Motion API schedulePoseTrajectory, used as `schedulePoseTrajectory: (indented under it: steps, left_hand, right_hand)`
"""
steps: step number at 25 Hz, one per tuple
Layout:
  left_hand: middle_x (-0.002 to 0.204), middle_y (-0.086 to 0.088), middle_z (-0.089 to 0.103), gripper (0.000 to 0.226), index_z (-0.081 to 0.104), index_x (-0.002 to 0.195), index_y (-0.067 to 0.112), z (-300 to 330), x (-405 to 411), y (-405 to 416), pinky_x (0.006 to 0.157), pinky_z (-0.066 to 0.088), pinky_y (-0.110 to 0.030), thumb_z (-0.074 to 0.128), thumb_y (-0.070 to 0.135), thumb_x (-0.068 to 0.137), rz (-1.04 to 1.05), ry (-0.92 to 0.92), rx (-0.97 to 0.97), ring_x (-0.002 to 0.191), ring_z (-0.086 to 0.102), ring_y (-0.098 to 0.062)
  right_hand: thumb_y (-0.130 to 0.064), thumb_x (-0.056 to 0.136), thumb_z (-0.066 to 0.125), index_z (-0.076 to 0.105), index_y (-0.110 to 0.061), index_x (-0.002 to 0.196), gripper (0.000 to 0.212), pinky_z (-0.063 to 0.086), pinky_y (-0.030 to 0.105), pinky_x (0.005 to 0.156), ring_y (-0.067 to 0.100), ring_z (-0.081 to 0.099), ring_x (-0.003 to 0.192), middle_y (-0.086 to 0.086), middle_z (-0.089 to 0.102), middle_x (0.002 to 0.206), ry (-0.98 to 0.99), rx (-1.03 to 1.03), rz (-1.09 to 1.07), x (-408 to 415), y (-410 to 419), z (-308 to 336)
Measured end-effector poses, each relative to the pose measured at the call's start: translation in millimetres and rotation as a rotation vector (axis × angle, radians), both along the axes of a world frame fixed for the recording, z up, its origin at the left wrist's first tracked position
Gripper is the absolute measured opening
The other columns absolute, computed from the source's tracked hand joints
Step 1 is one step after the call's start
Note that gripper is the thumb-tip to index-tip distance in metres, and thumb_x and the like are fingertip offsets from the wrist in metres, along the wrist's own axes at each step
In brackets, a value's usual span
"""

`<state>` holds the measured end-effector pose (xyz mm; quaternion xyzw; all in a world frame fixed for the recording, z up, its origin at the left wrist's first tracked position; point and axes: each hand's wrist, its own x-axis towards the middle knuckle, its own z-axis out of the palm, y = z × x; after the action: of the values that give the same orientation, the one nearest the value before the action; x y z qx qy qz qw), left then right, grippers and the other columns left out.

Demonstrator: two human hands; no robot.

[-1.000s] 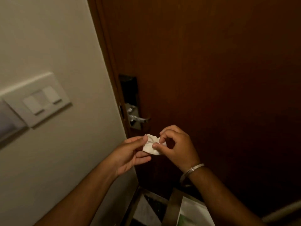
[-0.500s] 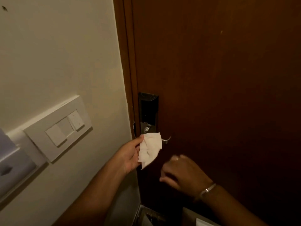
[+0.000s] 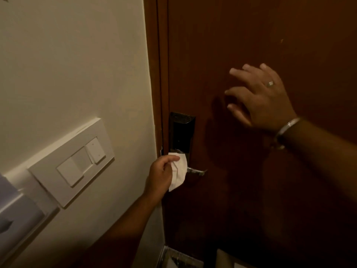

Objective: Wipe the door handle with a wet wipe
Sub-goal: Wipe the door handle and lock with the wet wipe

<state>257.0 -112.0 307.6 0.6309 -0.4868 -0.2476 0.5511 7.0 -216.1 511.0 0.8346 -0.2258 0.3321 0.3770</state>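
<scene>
Pinching one white wet wipe (image 3: 178,172) between thumb and curled fingers, the left hand (image 3: 161,176) holds it against the base of the single metal lever door handle (image 3: 196,170), so the cloth drapes where the lever meets the dark lock plate (image 3: 181,132); whether it is actually pressing the metal is hard to tell in this dim light. Farther off, the right hand (image 3: 259,97) is empty, fingers spread, close to the brown door (image 3: 270,190), probably to steady it. On the wall sits one switch panel (image 3: 74,161) with three rockers.
</scene>
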Motion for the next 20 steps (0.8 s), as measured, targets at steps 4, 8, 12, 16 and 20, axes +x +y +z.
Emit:
schedulePoseTrajectory:
  steps: [4, 8, 12, 16, 20]
  left_hand:
    - [0.144, -0.011, 0.042, 0.037, 0.050, 0.133, 0.020, -21, 8, -18, 0.101, 0.038, -0.039, 0.047, 0.026, 0.098, -0.097, -0.622, 0.068, 0.128, 0.038, -0.029]
    - [0.134, -0.011, 0.052, 0.052, 0.048, 0.134, 0.023, -3, 32, -27, 0.095, 0.045, -0.042, 0.062, 0.039, 0.087, -0.112, -1.204, 0.056, 0.118, 0.048, -0.027]
    - [0.093, -0.001, 0.069, 0.029, 0.067, 0.100, 0.027, 6, 6, -23, 0.077, 0.047, -0.040, 0.074, 0.037, 0.074, -0.167, -1.516, -0.204, 0.086, 0.063, -0.022]
    - [0.086, 0.000, 0.071, 0.035, 0.065, 0.099, 0.021, -4, -70, -32, 0.075, 0.046, -0.035, 0.075, 0.039, 0.070, -0.248, -1.590, -0.104, 0.079, 0.063, -0.018]
    - [0.102, 0.003, 0.072, 0.034, 0.065, 0.104, 0.025, 3, -13, -14, 0.081, 0.033, -0.036, 0.075, 0.029, 0.071, -0.112, -1.564, -0.150, 0.091, 0.064, -0.020]
  right_hand:
    - [-0.061, 0.097, 0.038, 0.056, -0.014, 0.138, 0.066, 0.020, 0.056, 0.120, 0.042, 0.032, 0.147, 0.020, 0.033, 0.160, 0.238, -0.126, -0.189, -3, -37, 19]
    - [-0.077, 0.092, 0.025, 0.046, -0.016, 0.145, 0.083, 0.012, 0.056, 0.122, 0.043, 0.020, 0.150, 0.021, 0.021, 0.164, 0.255, -0.222, -0.204, -5, -51, 7]
    - [-0.080, 0.091, 0.022, 0.043, -0.016, 0.147, 0.087, 0.008, 0.055, 0.122, 0.043, 0.017, 0.150, 0.022, 0.017, 0.164, 0.257, -0.238, -0.198, -4, -54, 7]
    - [-0.079, 0.091, 0.023, 0.045, -0.015, 0.145, 0.086, 0.011, 0.055, 0.122, 0.044, 0.021, 0.150, 0.022, 0.021, 0.163, 0.254, -0.251, -0.187, -5, -50, 8]
    - [-0.079, 0.091, 0.023, 0.044, -0.015, 0.145, 0.086, 0.011, 0.056, 0.121, 0.044, 0.022, 0.149, 0.023, 0.022, 0.163, 0.251, -0.261, -0.178, -5, -53, 6]
